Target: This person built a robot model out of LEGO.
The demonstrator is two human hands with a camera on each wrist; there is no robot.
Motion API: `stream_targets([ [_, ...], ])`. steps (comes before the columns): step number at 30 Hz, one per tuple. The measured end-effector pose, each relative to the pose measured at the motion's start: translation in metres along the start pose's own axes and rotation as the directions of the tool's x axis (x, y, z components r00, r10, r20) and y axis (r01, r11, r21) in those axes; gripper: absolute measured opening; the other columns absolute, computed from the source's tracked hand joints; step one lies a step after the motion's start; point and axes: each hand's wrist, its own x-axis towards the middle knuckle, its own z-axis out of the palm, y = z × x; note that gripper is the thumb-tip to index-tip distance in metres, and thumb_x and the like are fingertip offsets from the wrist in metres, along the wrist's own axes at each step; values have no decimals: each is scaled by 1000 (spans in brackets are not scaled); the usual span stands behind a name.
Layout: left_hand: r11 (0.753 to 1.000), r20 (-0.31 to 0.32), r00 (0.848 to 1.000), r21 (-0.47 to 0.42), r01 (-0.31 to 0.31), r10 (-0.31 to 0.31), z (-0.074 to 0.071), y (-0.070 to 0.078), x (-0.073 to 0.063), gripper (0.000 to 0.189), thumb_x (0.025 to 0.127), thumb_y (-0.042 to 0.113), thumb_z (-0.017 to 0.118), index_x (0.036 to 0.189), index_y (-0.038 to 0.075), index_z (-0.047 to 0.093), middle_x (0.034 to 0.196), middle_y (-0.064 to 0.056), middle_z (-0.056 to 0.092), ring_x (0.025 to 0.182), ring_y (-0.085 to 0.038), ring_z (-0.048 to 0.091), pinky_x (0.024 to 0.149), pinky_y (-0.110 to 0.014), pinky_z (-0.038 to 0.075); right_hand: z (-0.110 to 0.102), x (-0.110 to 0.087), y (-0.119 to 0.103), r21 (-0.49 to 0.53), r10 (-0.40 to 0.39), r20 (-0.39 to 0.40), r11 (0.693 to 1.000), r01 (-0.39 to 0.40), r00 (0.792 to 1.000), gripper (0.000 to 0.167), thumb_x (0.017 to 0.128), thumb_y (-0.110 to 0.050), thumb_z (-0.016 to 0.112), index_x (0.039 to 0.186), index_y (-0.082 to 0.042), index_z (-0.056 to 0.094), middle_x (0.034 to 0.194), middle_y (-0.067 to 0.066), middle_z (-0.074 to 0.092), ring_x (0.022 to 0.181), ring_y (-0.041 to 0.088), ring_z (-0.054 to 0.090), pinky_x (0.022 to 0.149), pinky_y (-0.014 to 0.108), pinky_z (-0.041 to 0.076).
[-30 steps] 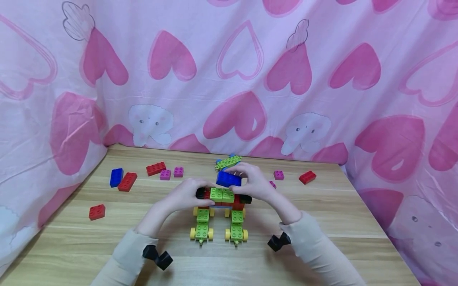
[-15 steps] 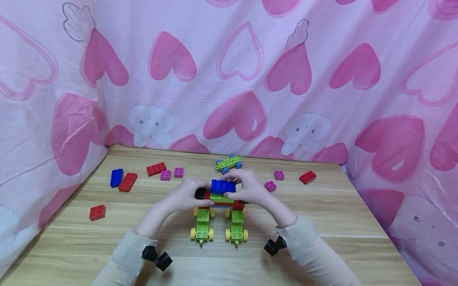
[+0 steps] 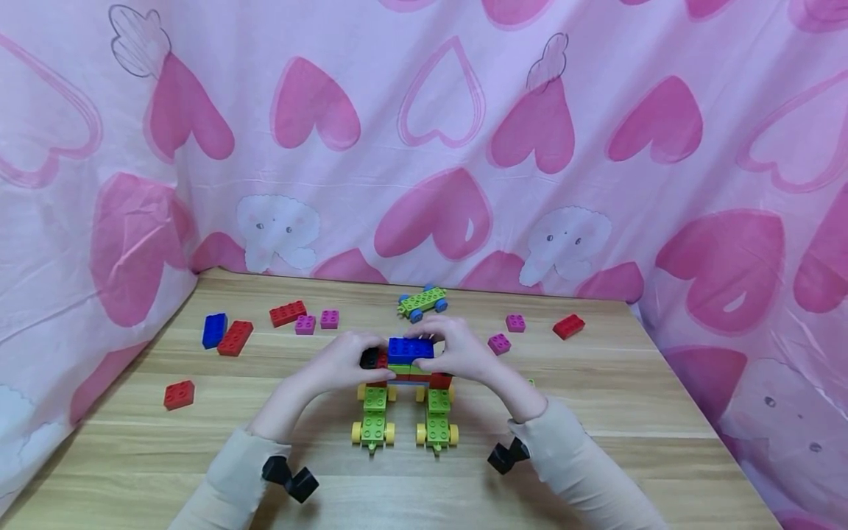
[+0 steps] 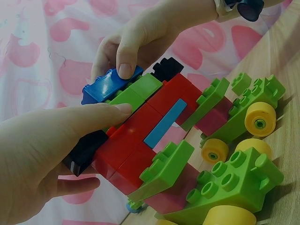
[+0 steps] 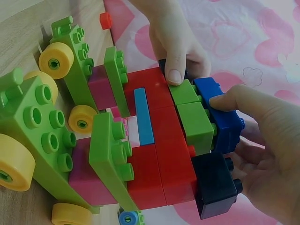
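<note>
On the left of the bench [image 3: 371, 493] lies one short red brick [image 3: 179, 395]. Next come one loose blue brick [image 3: 215, 331], two long red bricks [image 3: 235, 338] and two pink bricks [image 3: 330, 319].

In the middle stands the brick toy [image 4: 154, 110]. The left hand [image 3: 344, 361] holds its left end, around a black brick [image 5: 216, 183], with the thumb on a green brick [image 5: 196, 124]. There are two of these green bricks side by side. Below, the toy has two green wheel bases [image 3: 373, 428] with eight yellow wheels [image 3: 357, 432].

One big blue brick [image 3: 411, 349] sits on top, and green bumps peek out under it. The right hand [image 3: 457, 352] pinches this brick and hides the toy's right end in the head view.

Behind the toy is one green car [image 3: 422, 301] with blue wheels [image 3: 415, 316]. To the right lie two more pink bricks [image 3: 500, 344], then one more red brick [image 3: 569, 326]. A curtain [image 3: 338, 213] with pink hearts hangs behind everything.
</note>
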Motion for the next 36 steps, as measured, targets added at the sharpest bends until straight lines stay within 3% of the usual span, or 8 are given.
stream_targets([
  [24, 1000, -4, 1000, -7, -4, 4, 0, -1, -1, 34, 85, 32, 76, 109, 8, 70, 102, -3, 74, 87, -10, 66, 75, -23, 55, -5, 1, 1, 24, -30, 65, 999, 28, 997, 38, 85, -13, 76, 122, -4, 68, 120, 14, 66, 108, 26, 64, 89, 32, 57],
  [30, 1000, -6, 1000, -3, -6, 6, 2, -2, 0, 33, 85, 32, 76, 107, 8, 70, 101, -3, 74, 87, -10, 66, 76, -24, 56, -6, 0, -1, -22, -18, 62, 1000, 19, 998, 39, 85, -15, 77, 122, -4, 68, 122, 14, 66, 110, 27, 63, 86, 29, 58],
  [36, 1000, -3, 1000, 3, 6, -6, 3, -2, 2, 32, 85, 32, 76, 106, 8, 70, 99, -2, 74, 85, -9, 65, 75, -23, 55, -5, -1, -3, -83, -19, 54, 996, 24, 998, 40, 84, -16, 78, 121, -5, 69, 120, 13, 67, 108, 26, 63, 84, 34, 59],
])
